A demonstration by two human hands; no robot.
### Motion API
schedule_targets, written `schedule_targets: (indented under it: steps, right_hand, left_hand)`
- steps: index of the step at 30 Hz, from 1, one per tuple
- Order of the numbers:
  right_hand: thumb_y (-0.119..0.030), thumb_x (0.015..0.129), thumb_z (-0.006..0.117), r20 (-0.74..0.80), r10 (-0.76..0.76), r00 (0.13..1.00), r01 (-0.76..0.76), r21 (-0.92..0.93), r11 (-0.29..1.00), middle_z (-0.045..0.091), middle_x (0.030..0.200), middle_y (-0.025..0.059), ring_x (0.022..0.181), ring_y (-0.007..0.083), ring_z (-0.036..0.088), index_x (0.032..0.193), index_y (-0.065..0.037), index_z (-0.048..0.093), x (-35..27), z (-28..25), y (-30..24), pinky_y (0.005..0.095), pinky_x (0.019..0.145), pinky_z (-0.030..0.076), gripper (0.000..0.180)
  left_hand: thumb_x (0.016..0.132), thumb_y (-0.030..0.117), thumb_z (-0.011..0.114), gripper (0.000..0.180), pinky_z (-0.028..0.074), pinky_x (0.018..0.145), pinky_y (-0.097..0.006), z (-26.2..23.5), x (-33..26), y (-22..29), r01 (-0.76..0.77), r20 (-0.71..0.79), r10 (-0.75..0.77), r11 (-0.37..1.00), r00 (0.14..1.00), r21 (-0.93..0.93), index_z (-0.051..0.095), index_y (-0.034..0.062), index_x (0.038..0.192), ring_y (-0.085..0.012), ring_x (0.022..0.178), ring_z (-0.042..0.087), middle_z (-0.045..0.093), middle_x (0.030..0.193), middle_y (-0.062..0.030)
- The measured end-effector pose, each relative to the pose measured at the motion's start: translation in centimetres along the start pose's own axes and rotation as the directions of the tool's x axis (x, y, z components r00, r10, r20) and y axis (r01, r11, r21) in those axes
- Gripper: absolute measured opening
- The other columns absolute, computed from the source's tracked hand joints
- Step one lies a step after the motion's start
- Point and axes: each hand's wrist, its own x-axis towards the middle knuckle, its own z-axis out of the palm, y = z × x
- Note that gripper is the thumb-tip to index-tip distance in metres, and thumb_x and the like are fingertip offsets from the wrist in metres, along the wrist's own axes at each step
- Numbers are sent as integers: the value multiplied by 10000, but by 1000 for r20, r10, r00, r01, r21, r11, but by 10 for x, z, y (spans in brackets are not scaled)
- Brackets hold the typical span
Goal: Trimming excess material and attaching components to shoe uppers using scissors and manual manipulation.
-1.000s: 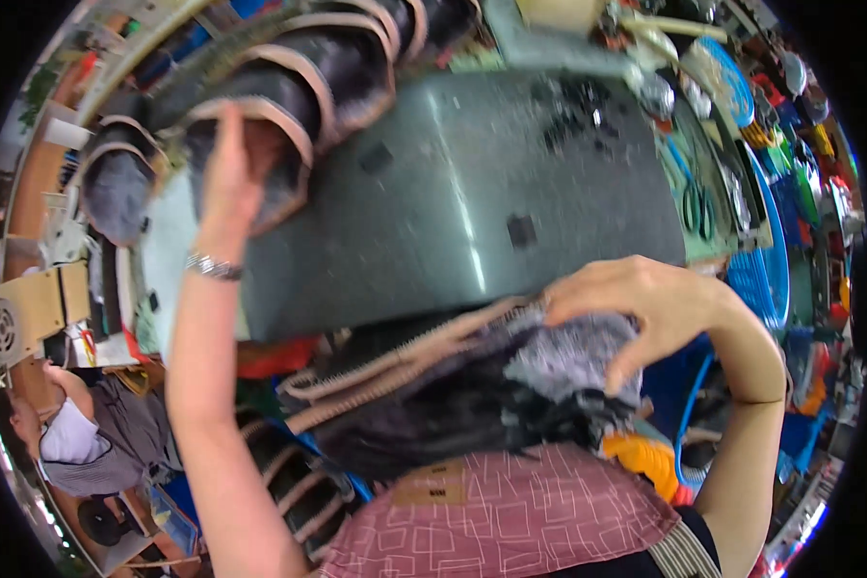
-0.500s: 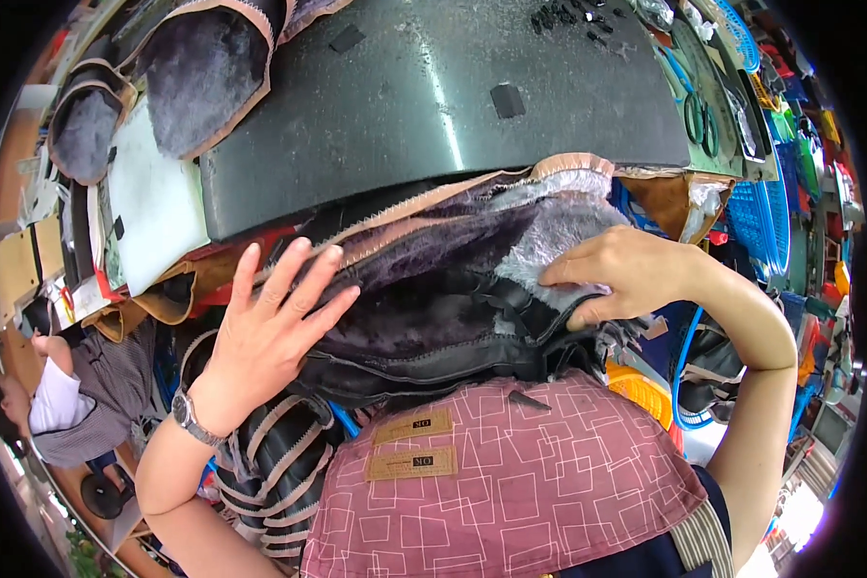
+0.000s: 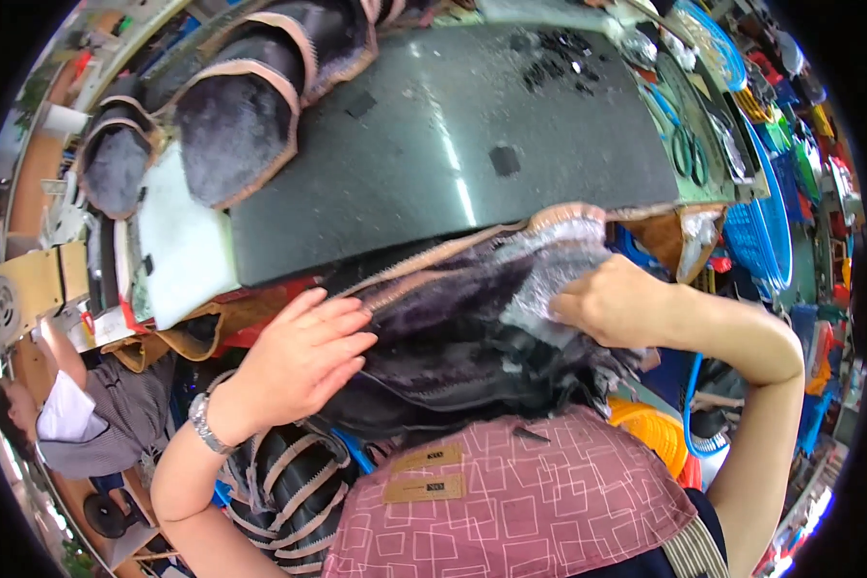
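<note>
A downward view over a dark grey desk [image 3: 453, 164], the landmark for everything here.

Far to the left of the desk and below its level, another person [image 3: 87, 424] in a striped grey top works at something of their own. On the desk's left end lie two dark furry pieces with tan binding [image 3: 231, 116], one beside the other.

Just below the desk's front edge, the left hand [image 3: 299, 361], a metal watch at its wrist, rests flat with fingers spread on a dark furry cover with tan trim [image 3: 453, 347]; it presses rather than clasps, so this grip is open. The cover hangs from the desk's front edge down toward the person's pink patterned apron [image 3: 520, 501].

Toward the desk's right front corner, the right hand [image 3: 617, 308] is closed on the cover's upper edge, pinching the greyish pile and trim where it meets the desk.

On the desk's right end lie scissors [image 3: 686, 152], and past that end stand blue plastic baskets [image 3: 771, 231].

The step in hand looks like smoothing and positioning the cover against the desk edge. The next move probably calls for the left palm to hold the pile flat while the right hand draws the trim taut along the edge.
</note>
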Motion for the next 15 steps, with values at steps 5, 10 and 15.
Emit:
schedule_targets:
  steps: [5,10,15]
  right_hand:
    - [-435,826,559,-140,-174,975,217,404,889,651,873,149,751,314,626,1024,-43,613,-3,6,8,400,626,491,443]
    - [-334,837,557,-149,-103,983,138,249,959,612,671,144,621,323,605,801,-60,628,-2,9,9,417,556,474,285]
    - [-188,808,594,-444,-143,884,226,140,964,484,576,101,537,289,523,718,-57,498,-21,-46,14,398,490,415,185]
  left_hand:
    - [748,76,590,346,284,1032,-470,4,-1,-5,-36,136,22,994,990,100,579,78,1094,-255,1194,439,531,1199,-102]
    - [793,205,511,563,148,1070,-556,31,-8,-9,-264,264,81,552,961,791,369,223,1338,-221,1311,294,308,1419,-53]
    - [853,232,440,494,203,1082,-479,25,0,-14,-253,228,111,484,967,838,369,181,1339,-222,1314,279,329,1403,-57]
